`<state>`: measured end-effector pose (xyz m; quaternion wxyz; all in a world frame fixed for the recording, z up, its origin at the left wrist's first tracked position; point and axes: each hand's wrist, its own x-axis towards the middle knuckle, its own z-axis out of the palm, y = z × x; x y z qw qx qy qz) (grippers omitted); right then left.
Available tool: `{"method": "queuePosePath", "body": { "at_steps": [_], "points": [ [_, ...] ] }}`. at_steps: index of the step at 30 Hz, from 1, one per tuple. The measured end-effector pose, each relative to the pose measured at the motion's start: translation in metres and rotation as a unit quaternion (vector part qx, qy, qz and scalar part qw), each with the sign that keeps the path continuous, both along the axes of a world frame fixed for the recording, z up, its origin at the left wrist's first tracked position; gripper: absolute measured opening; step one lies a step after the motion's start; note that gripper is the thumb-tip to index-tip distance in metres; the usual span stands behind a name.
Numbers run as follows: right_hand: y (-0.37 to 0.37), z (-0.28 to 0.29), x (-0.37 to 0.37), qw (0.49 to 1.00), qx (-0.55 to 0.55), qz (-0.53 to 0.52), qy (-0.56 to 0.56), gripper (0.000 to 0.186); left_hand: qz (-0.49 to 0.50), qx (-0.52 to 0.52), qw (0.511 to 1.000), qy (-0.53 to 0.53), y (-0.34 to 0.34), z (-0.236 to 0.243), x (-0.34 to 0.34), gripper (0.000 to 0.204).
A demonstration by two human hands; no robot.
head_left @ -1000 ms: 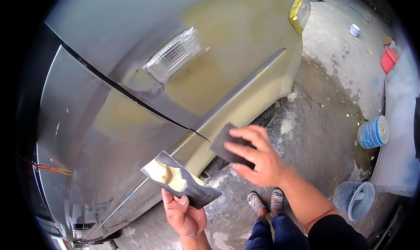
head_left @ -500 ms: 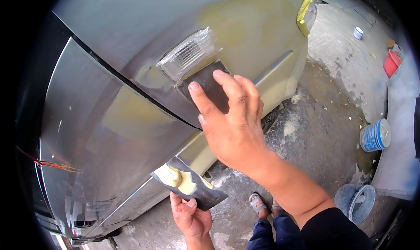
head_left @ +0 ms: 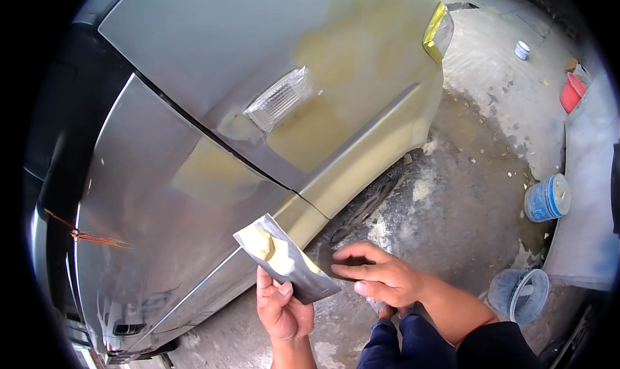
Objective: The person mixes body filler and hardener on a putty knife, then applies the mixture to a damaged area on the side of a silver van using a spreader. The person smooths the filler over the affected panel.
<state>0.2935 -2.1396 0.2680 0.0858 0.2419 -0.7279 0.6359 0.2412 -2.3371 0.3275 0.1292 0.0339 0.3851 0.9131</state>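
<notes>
My left hand [head_left: 284, 312] grips the lower edge of a flat grey putty board [head_left: 309, 290], thumb on top. Pale yellow body putty [head_left: 272, 249] lies in a thick lump on its upper part. Just to the right, my right hand [head_left: 387, 282] is closed on a thin dark putty spreader [head_left: 337, 266], seen nearly edge-on beside the board; whether they touch I cannot tell. Beyond both hands is a grey car body [head_left: 258, 20] with sanded yellowish patches [head_left: 323, 127]. A ribbed light [head_left: 281, 99] on it is covered in clear film.
Yellow tape edges a corner light [head_left: 436, 33]. Orange wires [head_left: 97, 238] stick out at the left. On the concrete floor [head_left: 452, 194] at right stand a blue-and-white bucket [head_left: 547, 198], a clear grey bucket [head_left: 520, 295], a red container [head_left: 571, 92] and a small white tub [head_left: 522, 50].
My right hand has come down and back from the panel below the ribbed light to beside the putty board, still with the spreader. The board stays in my left hand; the view has shifted slightly.
</notes>
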Motion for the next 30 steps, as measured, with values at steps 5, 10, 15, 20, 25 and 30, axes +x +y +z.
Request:
{"method": "queuePosePath", "body": {
  "at_steps": [5, 10, 15, 20, 25, 30],
  "points": [
    [0.018, 0.0, 0.04, 0.931, -0.303, -0.096, -0.181, 0.043, -0.059, 0.038, 0.998, -0.008, -0.001, 0.029, 0.004, 0.06],
    [0.021, 0.036, 0.072, 0.799, -0.546, 0.104, -0.228, 0.047, -0.206, 0.087, 0.969, -0.109, 0.004, 0.051, 0.011, 0.059],
    [0.006, 0.078, 0.057, 0.837, -0.474, 0.154, -0.225, 0.029, -0.293, 0.069, 0.947, -0.113, 0.018, 0.091, 0.026, 0.059],
    [0.034, 0.106, 0.046, 0.865, -0.454, -0.036, -0.209, 0.031, -0.267, 0.036, 0.962, -0.031, 0.01, 0.123, 0.028, 0.059],
    [0.007, 0.135, 0.095, 0.906, -0.39, -0.081, -0.145, 0.032, -0.163, 0.036, 0.982, 0.088, 0.001, 0.132, 0.024, 0.055],
    [-0.021, 0.153, 0.093, 0.942, -0.211, -0.199, -0.168, 0.03, -0.175, 0.052, 0.971, 0.156, 0.01, 0.134, 0.038, 0.058]
  ]
}}
